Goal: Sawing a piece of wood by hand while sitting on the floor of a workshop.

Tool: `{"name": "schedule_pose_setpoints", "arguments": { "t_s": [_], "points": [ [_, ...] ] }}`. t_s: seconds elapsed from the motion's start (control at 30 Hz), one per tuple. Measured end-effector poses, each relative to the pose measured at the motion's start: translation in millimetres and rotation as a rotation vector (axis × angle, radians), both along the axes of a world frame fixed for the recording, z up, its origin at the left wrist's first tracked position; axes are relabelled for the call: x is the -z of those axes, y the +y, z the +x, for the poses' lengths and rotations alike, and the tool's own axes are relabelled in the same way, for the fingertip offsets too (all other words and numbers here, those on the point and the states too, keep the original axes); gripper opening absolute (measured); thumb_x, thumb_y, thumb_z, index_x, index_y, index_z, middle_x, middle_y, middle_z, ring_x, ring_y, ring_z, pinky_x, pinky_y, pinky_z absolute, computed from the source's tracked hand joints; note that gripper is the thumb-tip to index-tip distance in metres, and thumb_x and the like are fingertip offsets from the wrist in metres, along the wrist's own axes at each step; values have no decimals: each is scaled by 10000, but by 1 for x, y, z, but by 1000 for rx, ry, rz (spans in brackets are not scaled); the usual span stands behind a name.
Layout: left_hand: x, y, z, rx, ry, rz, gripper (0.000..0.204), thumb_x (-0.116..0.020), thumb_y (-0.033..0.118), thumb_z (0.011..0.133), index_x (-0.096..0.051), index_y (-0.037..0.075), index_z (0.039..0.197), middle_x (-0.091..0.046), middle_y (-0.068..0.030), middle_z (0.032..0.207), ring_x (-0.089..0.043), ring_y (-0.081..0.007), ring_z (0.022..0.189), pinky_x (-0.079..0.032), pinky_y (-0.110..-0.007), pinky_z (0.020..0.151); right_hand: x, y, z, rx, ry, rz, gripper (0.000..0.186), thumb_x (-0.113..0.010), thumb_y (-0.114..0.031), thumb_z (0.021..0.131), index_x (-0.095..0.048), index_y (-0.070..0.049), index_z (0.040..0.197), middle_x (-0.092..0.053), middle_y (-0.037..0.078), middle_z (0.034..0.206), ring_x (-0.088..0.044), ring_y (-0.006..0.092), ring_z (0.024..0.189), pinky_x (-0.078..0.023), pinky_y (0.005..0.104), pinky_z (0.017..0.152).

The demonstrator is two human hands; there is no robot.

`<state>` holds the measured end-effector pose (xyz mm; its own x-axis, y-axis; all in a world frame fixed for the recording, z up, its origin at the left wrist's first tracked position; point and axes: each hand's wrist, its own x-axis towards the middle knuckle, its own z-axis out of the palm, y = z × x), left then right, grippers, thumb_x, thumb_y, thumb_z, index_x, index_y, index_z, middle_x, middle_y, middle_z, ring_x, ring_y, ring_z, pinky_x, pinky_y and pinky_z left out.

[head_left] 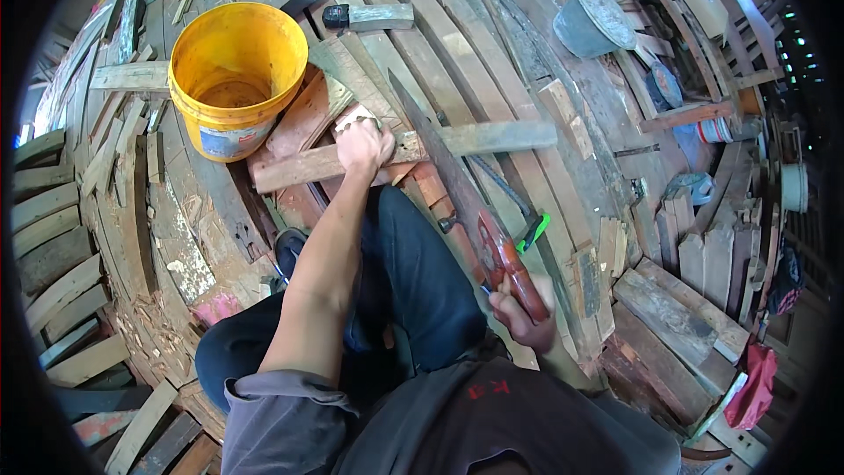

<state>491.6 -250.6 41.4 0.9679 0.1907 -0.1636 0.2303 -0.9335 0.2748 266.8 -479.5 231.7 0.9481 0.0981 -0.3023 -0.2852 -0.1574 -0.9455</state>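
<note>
My right hand (525, 312) is wrapped round the reddish-brown wooden handle of a handsaw (450, 174), right of my knee. The saw's long dark blade slants up and left, across a rough wooden plank (299, 169). My left hand (365, 146) is closed on that plank, a little left of the blade. The plank lies crosswise in front of my bent knee, its right part reaching beyond the saw. Whether the teeth have cut into the wood cannot be made out. Under the plank, its supports are partly hidden by my arm and leg.
A yellow bucket (237, 57) stands left of the plank. Beyond lies a hammer-like tool (367, 17) with a dark head. A tool with a green grip (534, 233) rests near the saw handle. Farther right are a grey bucket (593, 22) and stacked timber (668, 334).
</note>
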Motion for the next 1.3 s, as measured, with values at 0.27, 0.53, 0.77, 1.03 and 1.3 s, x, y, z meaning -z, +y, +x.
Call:
{"name": "schedule_pose_setpoints", "arguments": {
  "t_s": [0.27, 0.53, 0.77, 1.03, 1.3],
  "points": [
    [-2, 0, -5, -54, -53, -54, 476, -481, 430, 871, -689, 2, 843, -676, -234, 864, -670, -355, 839, -519, -421, 783, 14, 3, 9, 3, 43, -32, 221, -626, -26, 793, -478, -41, 629, -445, -6, 531, -405, 61, 502, -325, 253, 472],
    [3, -4, -5, -46, -145, 7, 435, -496, 408, 844, -716, 39, 776, -692, -188, 794, -681, -327, 773, -513, -402, 793, 33, -1, -6, -25, -89, -109, 188, -645, -46, 792, -509, -23, 665, -460, 12, 531, -422, 82, 487, -344, 271, 470],
    [22, 0, -7, -57, -251, 52, 469, -523, 469, 835, -682, 38, 742, -684, -186, 773, -677, -339, 749, -522, -419, 765, 23, -16, 5, 71, 25, 391, 181, -593, 5, 810, -446, -41, 716, -407, -30, 543, -383, 31, 422, -261, 212, 372],
    [11, -7, -5, -166, -160, 14, 456, -523, 433, 842, -704, 17, 795, -685, -208, 822, -681, -341, 799, -538, -425, 746, 45, -20, 4, -95, -377, -96, 151, -640, -97, 777, -526, -24, 710, -505, 52, 569, -490, 140, 470, -384, 290, 469],
    [-1, -9, -12, -196, -141, 6, 411, -520, 397, 840, -709, 33, 824, -687, -197, 845, -675, -355, 819, -535, -434, 760, 31, -42, 28, 80, -573, -260, 99, -619, -91, 746, -569, -6, 745, -556, 131, 622, -567, 267, 537, -447, 350, 533]
  ]
}}
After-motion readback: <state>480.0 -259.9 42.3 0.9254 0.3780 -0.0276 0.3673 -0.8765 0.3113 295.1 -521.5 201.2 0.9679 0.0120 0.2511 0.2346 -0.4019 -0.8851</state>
